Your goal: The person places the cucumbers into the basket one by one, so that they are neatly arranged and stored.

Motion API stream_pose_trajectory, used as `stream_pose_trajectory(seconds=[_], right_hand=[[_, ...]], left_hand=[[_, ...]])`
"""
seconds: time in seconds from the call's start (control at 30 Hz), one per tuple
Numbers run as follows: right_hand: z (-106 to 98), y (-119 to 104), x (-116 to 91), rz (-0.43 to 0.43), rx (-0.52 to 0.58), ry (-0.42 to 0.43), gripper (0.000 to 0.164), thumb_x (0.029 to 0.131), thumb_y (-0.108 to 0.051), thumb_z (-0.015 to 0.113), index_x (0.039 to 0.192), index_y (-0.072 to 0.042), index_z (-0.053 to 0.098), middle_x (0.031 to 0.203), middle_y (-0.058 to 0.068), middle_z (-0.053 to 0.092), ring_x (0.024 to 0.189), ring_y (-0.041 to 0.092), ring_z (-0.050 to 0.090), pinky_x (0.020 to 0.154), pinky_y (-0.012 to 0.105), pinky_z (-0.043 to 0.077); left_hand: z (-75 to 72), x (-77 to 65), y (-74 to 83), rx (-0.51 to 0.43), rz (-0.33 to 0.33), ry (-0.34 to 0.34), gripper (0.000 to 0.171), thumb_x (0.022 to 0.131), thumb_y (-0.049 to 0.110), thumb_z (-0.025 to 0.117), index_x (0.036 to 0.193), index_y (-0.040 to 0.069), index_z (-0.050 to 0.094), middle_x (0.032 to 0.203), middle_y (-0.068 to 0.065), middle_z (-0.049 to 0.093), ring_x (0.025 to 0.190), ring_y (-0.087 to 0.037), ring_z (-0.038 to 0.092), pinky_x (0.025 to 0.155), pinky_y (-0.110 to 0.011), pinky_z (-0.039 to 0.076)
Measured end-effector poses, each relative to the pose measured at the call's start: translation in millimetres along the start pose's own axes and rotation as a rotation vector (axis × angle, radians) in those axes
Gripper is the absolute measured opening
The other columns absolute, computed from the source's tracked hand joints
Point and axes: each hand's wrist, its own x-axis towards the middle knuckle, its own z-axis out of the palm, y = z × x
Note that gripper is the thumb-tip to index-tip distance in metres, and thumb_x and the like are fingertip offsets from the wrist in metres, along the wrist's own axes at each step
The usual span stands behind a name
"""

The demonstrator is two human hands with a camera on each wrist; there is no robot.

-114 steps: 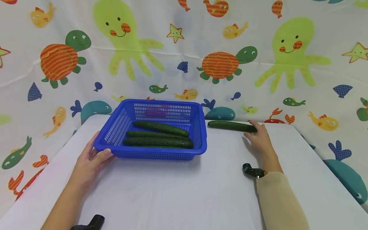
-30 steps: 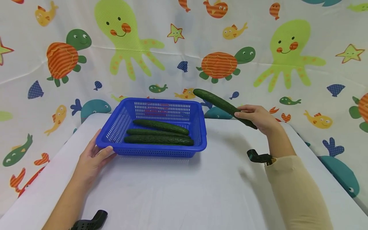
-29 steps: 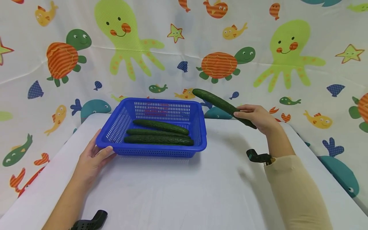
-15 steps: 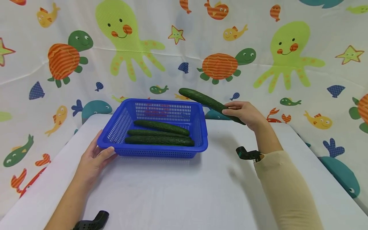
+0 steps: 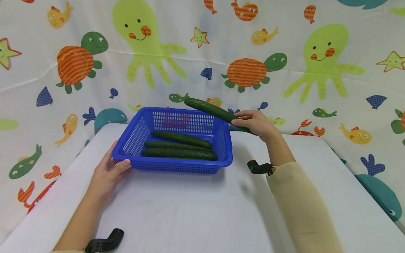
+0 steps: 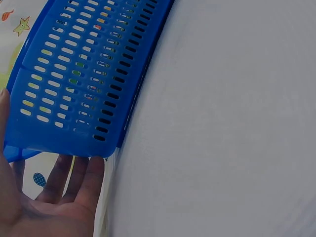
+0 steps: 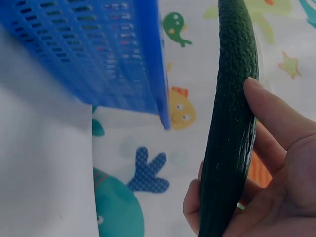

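My right hand (image 5: 257,123) grips a dark green cucumber (image 5: 212,109) near its right end. The cucumber is held aloft and slants up to the left, its far end over the back right rim of the blue basket (image 5: 177,165). In the right wrist view the thumb lies along one side of the cucumber (image 7: 231,113) and fingers curl round the other. My left hand (image 5: 105,172) holds the basket's front left corner, thumb near the rim, fingers at the side wall. Inside the basket, several cucumbers (image 5: 178,153) lie side by side.
A white-covered table (image 5: 177,211) spreads in front of and to the right of the basket. Behind it hangs a white curtain (image 5: 190,77) printed with sea animals. Each wrist wears a black camera mount (image 5: 260,167).
The right hand has picked the cucumber up off the table right of the basket and carried it up and leftward to above the basket's rim. The left hand stays at the basket's corner.
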Motion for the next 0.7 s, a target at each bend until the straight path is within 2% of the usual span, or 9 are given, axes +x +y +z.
stream_pose_trajectory(seconds=[0.13,0.37,0.7], right_hand=[[11.3,-8.0,10.5,0.003,-0.01,-0.003,0.052,0.094,-0.034,0.077,0.139,-0.011,0.065,0.145,0.016,0.059,0.139,0.033,0.049,0.12,0.057,0.038],[31.9,-27.7,25.6,0.03,-0.057,0.008,0.05,0.093,-0.032,0.077,0.136,-0.01,0.067,0.14,0.014,0.062,0.128,0.03,0.054,0.116,0.053,0.043],[39.4,-46.6,25.2,0.045,-0.215,-0.004,0.045,0.092,-0.03,0.078,0.132,-0.009,0.071,0.143,0.014,0.061,0.129,0.032,0.056,0.11,0.051,0.049]], left_hand=[[-2.9,-0.5,0.9,-0.014,0.004,0.002,0.078,0.105,0.021,0.062,0.164,0.044,0.017,0.175,-0.009,0.013,0.126,0.001,0.051,0.092,-0.018,0.058],[-8.0,-2.9,-1.0,-0.027,-0.008,0.018,0.078,0.105,0.021,0.062,0.164,0.045,0.018,0.176,-0.005,0.012,0.124,0.004,0.051,0.09,-0.017,0.058],[-1.6,1.7,-4.4,-0.021,0.015,-0.003,0.077,0.105,0.019,0.062,0.164,0.043,0.019,0.174,-0.009,0.015,0.125,0.002,0.052,0.092,-0.018,0.058]])
